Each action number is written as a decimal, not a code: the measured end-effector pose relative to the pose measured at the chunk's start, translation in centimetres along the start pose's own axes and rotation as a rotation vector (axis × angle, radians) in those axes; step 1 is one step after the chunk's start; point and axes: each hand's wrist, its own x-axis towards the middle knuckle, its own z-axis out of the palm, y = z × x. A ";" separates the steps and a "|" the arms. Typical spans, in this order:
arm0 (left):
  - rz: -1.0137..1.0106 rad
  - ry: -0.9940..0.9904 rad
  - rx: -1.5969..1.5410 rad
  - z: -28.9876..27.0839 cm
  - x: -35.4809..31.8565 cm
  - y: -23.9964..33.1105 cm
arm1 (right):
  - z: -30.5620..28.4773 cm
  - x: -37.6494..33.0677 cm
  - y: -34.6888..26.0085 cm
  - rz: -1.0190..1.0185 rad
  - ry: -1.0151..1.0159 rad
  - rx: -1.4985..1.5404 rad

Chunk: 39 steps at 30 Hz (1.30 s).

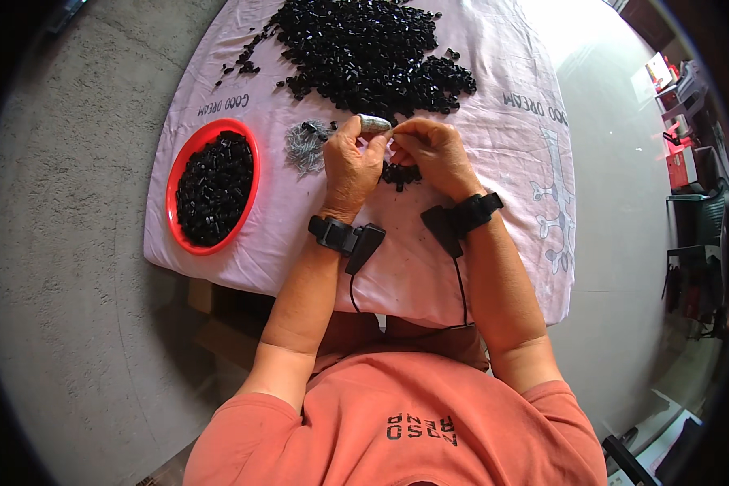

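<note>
My left hand (353, 166) and my right hand (439, 154) meet fingertip to fingertip over the middle of the cloth. Each one pinches, but whatever is between the fingers is too small to make out. A greyish wrap (374, 124) covers one finger of my left hand. Beside that hand lies a tangle of thin silvery metal pieces (304, 146). Just beyond my fingers spreads a big heap of small black parts (364, 53). A smaller cluster of black pieces (401, 176) sits between my wrists, partly hidden by the right hand.
On the left of the pink cloth-covered table (510, 267) stands a red basin (172, 194) full of black pieces. Black straps with cables (464, 292) circle both wrists. Grey floor surrounds the table. Chairs (709, 206) and assorted red items stand far right.
</note>
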 end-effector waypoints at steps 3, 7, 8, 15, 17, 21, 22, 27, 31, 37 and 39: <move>-0.041 -0.024 -0.098 0.0 -0.1 0.0 | -0.1 -0.1 -0.2 -0.006 0.001 -0.024; -0.023 -0.057 -0.074 -0.3 -0.2 0.2 | 0.0 -0.2 -0.4 -0.009 0.016 0.014; -0.034 -0.061 -0.091 -0.3 -0.1 0.1 | 0.0 -0.2 -0.4 -0.011 0.022 0.020; -0.059 -0.064 -0.187 -0.3 -0.2 0.2 | 0.0 -0.2 -0.6 -0.045 -0.012 -0.021; -0.031 -0.056 -0.164 -0.3 -0.2 0.0 | 0.0 -0.3 -0.5 -0.031 -0.012 -0.010; -0.041 -0.064 -0.202 -0.3 -0.3 -0.2 | 0.0 -0.3 -0.9 -0.034 -0.022 -0.012; -0.047 -0.074 -0.210 -0.3 -0.3 -0.2 | 0.1 -0.4 -1.0 -0.029 -0.026 -0.012; -0.043 -0.107 -0.149 -0.7 -0.3 0.1 | 0.0 -0.5 -1.0 -0.016 -0.026 0.002; -0.019 0.029 -0.135 -1.2 0.1 0.1 | -0.1 -0.4 -0.9 -0.002 -0.003 0.013; -0.020 0.203 0.108 -3.4 0.9 -2.2 | 0.1 -0.4 -0.9 -0.002 0.014 0.020; 0.021 0.173 0.218 -3.7 0.8 -2.9 | 0.2 -0.3 -1.1 -0.003 0.014 0.017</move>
